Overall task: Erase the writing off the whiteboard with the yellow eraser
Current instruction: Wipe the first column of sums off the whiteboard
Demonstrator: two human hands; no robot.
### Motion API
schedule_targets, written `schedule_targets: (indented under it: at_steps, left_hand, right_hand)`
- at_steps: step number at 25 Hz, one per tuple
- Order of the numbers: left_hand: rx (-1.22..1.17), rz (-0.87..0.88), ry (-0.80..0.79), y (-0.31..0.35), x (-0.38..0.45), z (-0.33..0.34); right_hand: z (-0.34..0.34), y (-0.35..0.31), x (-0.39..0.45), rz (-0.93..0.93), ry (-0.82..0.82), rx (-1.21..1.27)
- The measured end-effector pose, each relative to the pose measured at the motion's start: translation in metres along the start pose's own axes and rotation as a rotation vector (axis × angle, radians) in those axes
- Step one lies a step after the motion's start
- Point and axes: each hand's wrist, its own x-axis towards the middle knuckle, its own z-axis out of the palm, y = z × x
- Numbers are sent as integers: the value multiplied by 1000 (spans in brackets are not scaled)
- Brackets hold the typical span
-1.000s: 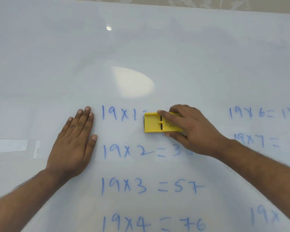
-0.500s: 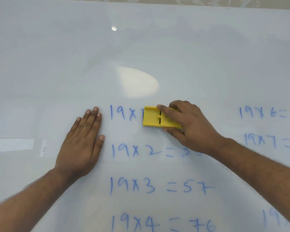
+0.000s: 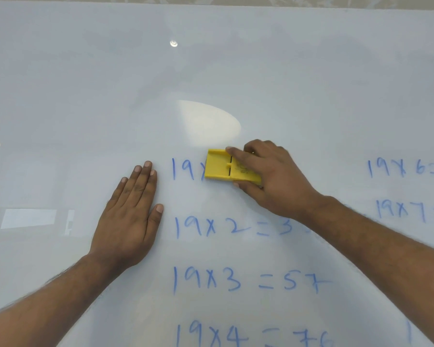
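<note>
Blue sums fill the whiteboard point(image 3: 236, 71) at lower centre and the right edge. In mid-frame the yellow eraser point(image 3: 221, 167) lies on the top sum, covering all after "19" point(image 3: 183, 169). The right hand point(image 3: 273, 179) grips it, fingers curled round its edges. The left hand point(image 3: 130, 216) presses flat, fingers straight, beside the writing.

The scene is bright and evenly lit. The glossy whiteboard point(image 3: 286, 71) reflects light: a big pale oval of glare point(image 3: 208, 123) sits near the middle, a small round bright spot point(image 3: 173, 43) above it, and rectangular reflections point(image 3: 28, 217) at the left. Shadows are soft and faint. The wide lens bends the edges, and the blue writing point(image 3: 248, 281) looks slightly soft.
</note>
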Motion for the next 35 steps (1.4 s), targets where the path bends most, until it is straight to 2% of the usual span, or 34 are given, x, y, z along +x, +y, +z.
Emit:
schedule_targets:
  at_steps: [5,8,12,19,25,29,33,35]
  left_hand:
    - [5,12,3,-1,-1,-2]
    - [7,13,11,-1,-1,0]
    - [5,15,11,-1,-2,0]
    - [1,12,6,-3,-4,0]
    - [0,14,20,-3,-5,2]
    - [-3,25,27,-6,-6,0]
    - [-6,26,22,-8,-10,1]
    - [-6,27,24,-9,-11,1]
  right_hand:
    - [-3,7,-23,-84,-43,-43]
    - [-7,15,-17,-10,6,-49]
    - [3,-6,5,75,60,-3]
    - [2,-11,-17,-49,-50,-43]
    - [6,-20,14,67,21,-8]
    - [24,-45,16,9,-8,36]
    - [14,-32,4,-89,-74,-43]
    - [8,-23,7,-58,-66,-63]
